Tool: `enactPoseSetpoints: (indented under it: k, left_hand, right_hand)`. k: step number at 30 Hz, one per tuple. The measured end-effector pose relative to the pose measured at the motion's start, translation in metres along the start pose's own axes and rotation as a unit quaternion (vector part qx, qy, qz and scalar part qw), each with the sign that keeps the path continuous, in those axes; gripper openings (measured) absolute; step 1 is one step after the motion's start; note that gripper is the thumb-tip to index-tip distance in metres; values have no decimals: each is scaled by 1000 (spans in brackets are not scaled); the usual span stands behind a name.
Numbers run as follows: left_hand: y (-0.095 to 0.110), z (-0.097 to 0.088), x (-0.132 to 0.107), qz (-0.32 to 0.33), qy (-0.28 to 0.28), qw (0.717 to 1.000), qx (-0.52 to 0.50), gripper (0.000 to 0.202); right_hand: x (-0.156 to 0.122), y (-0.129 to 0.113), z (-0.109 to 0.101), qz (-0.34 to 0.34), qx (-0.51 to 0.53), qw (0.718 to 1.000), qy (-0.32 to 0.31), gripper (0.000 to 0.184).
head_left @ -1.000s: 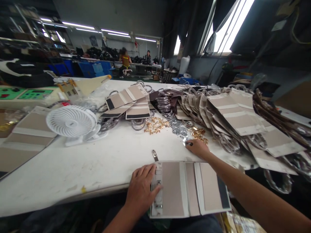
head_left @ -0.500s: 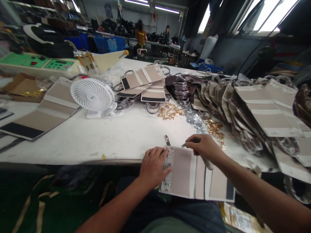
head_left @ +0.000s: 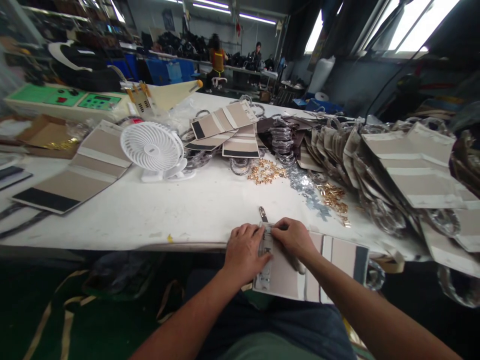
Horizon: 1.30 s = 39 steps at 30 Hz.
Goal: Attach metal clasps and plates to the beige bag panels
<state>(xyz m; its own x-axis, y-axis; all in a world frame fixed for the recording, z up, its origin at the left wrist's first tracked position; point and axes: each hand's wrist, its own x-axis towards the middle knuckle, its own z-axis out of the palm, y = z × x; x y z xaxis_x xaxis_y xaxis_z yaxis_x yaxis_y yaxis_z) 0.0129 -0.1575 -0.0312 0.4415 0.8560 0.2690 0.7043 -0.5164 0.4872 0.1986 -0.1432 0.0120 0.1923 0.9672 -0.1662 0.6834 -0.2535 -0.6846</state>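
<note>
Right hand (head_left: pixel 296 241), pinched, contents hidden, has been moved leftward over the panel (head_left: pixel 343 260); left hand (head_left: pixel 243 252) is laid spread beside it. Beyond: littered white table (head_left: pixel 180 210), distant strip lights (head_left: pixel 258 19).

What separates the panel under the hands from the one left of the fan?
The near panel shows its dark strip at the right end; the left panel, at its near end. The left hand rests on the near panel; no hand touches the left panel. The near panel juts past the table; the left panel lies on it. Both are beige with pale bands.
</note>
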Motion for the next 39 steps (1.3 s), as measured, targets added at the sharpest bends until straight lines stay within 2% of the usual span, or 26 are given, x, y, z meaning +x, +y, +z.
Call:
enactPoseSetpoints:
  k: [5, 8, 12, 16, 18, 21, 24, 26, 30, 39]
  left_hand:
    - [7, -12, -6, -24, -12, 999, -18, 61]
    - [6, -13, -8, -38, -17, 999, -32, 54]
    - [2, -11, -7, -53, 6, 998, -39, 38]
    - [5, -10, -2, -57, 25, 998, -18, 31]
    - [6, -12, 3, -59, 27, 998, 2, 28]
    - [9, -13, 11, -66, 23, 998, 11, 22]
    - [8, -11, 22, -81, 21, 997, -1, 15]
    - [4, -7, 30, -82, 14, 996, -19, 13]
    - [-3, 1, 39, -66, 11, 998, -16, 10]
    - [0, 0, 43, -71, 13, 997, -20, 4]
  right_hand:
    - [-7, 1, 8, -35, -42, 998, -1, 9]
    - [-5, 13, 17, -53, -23, 998, 3, 14]
    - [4, 33, 27, -70, 16, 997, -13, 14]
    - [14, 46, 30, -70, 29, 997, -29, 16]
    - [18, 46, 30, -79, 25, 996, -30, 17]
    - [15, 34, 21, -90, 10, 995, -36, 20]
    - [9, 15, 5, -79, 2, 994, -69, 20]
    - [7, 7, -5, -31, 8, 994, -104, 20]
    - [7, 9, -15, 48, 63, 989, -122, 18]
    - [9, 13, -14, 62, 82, 986, -133, 12]
